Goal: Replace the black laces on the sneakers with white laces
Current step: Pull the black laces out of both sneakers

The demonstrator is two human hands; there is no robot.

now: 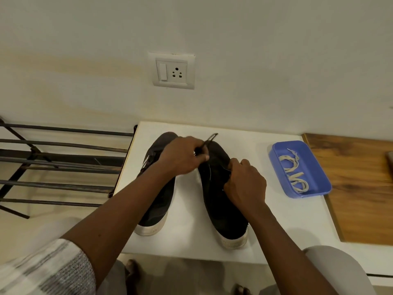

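White laces (pixel 294 171) lie in blue tray (pixel 274 161); left hand (pixel 180 155) pinches black lace (pixel 211 138), right hand (pixel 244 182) grips sneaker (pixel 223 209).

A home: shoe rack (pixel 59 167) beside wall socket (pixel 173 70).

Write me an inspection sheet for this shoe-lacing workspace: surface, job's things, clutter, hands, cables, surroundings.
Surface: white table, set against the wall.
Job's things: left sneaker and right sneaker side by side, toes toward the person; black lace drawn up from the right sneaker; white laces lying in a blue tray to the right.
Clutter: dark object cut off at the right edge, on the wooden top.
Hands: left hand pinches the black lace; right hand grips the right sneaker's upper.
Cables: nothing seen.
Surroundings: metal rack to the left; wall socket, nothing plugged in.
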